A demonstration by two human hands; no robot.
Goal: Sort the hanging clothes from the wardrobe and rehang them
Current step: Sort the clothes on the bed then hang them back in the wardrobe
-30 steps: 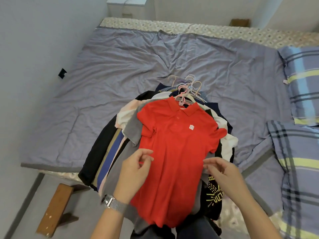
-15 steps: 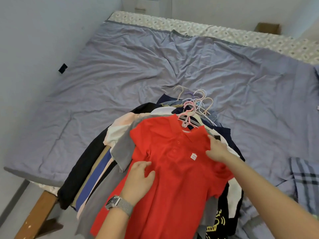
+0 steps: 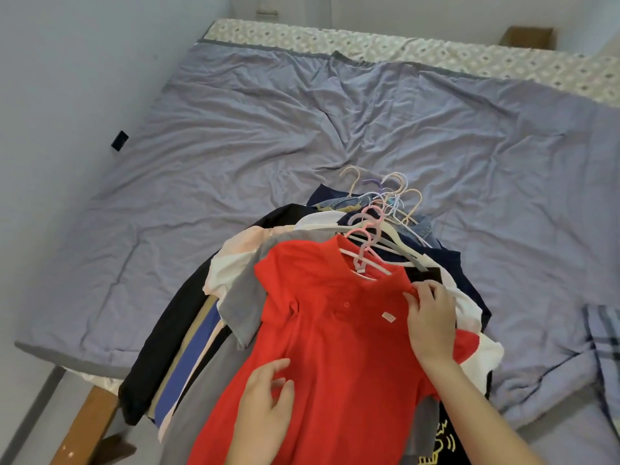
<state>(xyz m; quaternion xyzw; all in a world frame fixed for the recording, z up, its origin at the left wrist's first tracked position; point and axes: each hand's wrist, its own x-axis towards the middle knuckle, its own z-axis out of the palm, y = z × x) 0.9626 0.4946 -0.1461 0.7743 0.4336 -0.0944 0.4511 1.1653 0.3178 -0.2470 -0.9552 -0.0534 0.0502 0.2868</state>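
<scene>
A red polo shirt (image 3: 322, 330) lies on top of a pile of clothes (image 3: 235, 297) at the near edge of the bed, still on its pink hanger (image 3: 364, 250). Several pastel hanger hooks (image 3: 385, 193) fan out past the pile's collars. My right hand (image 3: 431, 320) rests on the shirt's right shoulder, its fingertips pinching the red fabric beside the collar. My left hand (image 3: 265, 411) lies flat on the lower front of the shirt with the fingers spread, holding nothing.
The bed carries a wrinkled grey-purple sheet (image 3: 268, 129). A wall runs along the left, with a small black thing (image 3: 119, 140) fixed to it. A wooden bed frame (image 3: 84, 427) shows at the bottom left. A plaid pillow edge (image 3: 604, 347) sits at the right.
My view has come closer over the pile. My right hand went from the shirt's hem up to its right shoulder and took hold of the fabric. My left hand stayed on the lower front.
</scene>
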